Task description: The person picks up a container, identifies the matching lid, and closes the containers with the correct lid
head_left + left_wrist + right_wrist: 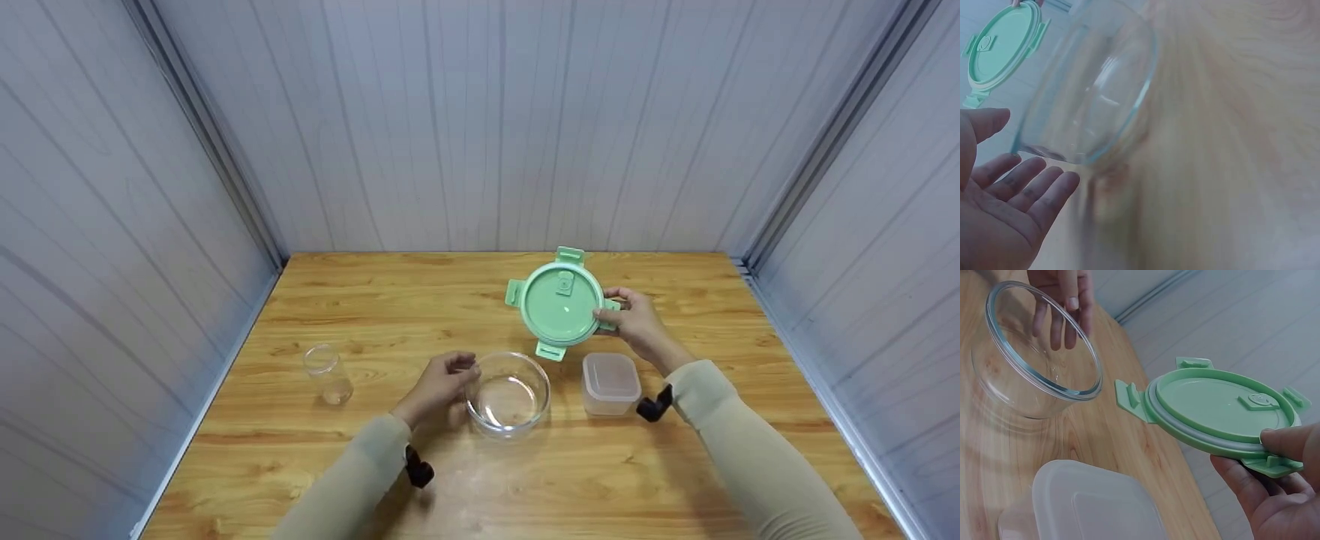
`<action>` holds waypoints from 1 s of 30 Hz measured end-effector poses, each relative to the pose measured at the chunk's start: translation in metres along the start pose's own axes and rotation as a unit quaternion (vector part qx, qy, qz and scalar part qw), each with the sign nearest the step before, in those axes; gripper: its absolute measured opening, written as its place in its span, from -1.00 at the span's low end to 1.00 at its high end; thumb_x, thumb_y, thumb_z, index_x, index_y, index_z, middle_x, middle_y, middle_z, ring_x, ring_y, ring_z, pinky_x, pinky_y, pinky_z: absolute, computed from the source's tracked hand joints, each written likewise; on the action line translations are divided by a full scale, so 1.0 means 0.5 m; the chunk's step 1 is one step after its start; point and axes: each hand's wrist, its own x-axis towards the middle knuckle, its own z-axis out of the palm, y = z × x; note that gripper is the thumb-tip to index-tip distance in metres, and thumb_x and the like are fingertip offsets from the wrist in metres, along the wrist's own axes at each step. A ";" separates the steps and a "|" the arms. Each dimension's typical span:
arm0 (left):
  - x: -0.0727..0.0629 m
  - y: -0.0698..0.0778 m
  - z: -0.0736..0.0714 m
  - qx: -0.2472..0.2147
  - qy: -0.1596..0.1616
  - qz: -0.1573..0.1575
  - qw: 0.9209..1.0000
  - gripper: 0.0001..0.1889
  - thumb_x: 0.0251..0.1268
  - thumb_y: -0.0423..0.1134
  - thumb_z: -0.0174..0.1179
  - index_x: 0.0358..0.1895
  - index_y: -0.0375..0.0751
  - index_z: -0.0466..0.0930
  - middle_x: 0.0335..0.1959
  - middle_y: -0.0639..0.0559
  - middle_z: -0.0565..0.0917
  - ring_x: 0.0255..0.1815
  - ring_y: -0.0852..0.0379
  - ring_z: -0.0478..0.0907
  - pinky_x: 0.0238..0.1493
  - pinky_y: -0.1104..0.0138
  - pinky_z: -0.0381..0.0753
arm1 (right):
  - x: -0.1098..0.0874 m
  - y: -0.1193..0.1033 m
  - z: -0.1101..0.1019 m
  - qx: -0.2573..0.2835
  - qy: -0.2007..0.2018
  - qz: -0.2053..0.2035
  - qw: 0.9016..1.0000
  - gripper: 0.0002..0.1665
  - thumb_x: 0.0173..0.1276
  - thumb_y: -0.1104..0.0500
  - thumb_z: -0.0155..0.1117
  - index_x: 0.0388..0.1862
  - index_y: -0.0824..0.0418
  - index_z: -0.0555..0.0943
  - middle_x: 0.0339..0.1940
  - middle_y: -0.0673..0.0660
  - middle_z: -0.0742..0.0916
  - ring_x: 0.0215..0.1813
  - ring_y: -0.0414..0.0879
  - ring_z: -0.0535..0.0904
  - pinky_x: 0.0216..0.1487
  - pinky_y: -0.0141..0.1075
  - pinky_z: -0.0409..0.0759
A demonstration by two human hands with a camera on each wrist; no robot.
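In the head view, a green four-latch lid [556, 309] is held up at a tilt by the right hand [637, 319], beyond and slightly to the right of a round clear glass bowl [508, 397], well apart from its rim. One latch flap is pinched between thumb and fingers. The left hand [444, 381] is placed at the bowl's left side. Just right of the bowl a translucent square plastic box [611, 379] stands on the wood-grain tabletop [600, 480]; a clear cup [328, 373] is set farther off to the left. Broad tabletop is offered in front of the bowl and between bowl and cup, whereas only a narrow gap is left towards the box. The far edge is bounded by a panelled wall [502, 135].

In the left wrist view, the left hand's fingers are extended, with the thumb spread away from them, beside the bowl's wall; whether it is touched cannot be told. The bowl can be judged heavy, rigid, slippery and breakable, best steadied low around its wall.

In the right wrist view, the thumb is laid on the lid's edge, with fingers beneath. The lid can be judged light and fairly stiff, easily held by flap or rim; its projecting latches could be caught on the bowl's rim.
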 end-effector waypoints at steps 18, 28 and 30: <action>0.049 0.107 -0.030 0.052 0.041 0.053 0.996 -0.41 0.54 -0.19 0.36 0.48 -0.45 0.49 0.40 -0.41 0.62 0.41 -0.31 0.61 0.43 -0.02 0.66 | -0.002 -0.024 0.031 -0.028 -0.023 -0.030 0.999 -0.69 0.51 0.52 0.27 0.16 0.40 0.53 -0.11 0.10 0.70 -0.23 -0.13 0.81 -0.09 -0.24 0.87; 0.068 0.151 -0.034 0.057 0.055 0.069 0.994 -0.38 0.48 -0.23 0.42 0.48 -0.42 0.49 0.39 -0.37 0.63 0.40 -0.31 0.63 0.40 -0.02 0.69 | -0.007 -0.030 0.054 -0.029 -0.046 -0.055 0.997 -0.66 0.47 0.52 0.31 0.18 0.45 0.55 -0.08 0.08 0.72 -0.20 -0.13 0.80 -0.10 -0.24 0.87; 0.072 0.156 -0.033 0.053 0.056 0.072 0.994 -0.39 0.47 -0.26 0.41 0.49 -0.43 0.49 0.39 -0.37 0.63 0.39 -0.32 0.63 0.39 -0.02 0.70 | -0.009 -0.030 0.057 -0.032 -0.047 -0.060 0.997 -0.65 0.47 0.53 0.31 0.19 0.47 0.56 -0.07 0.08 0.72 -0.20 -0.13 0.80 -0.10 -0.24 0.87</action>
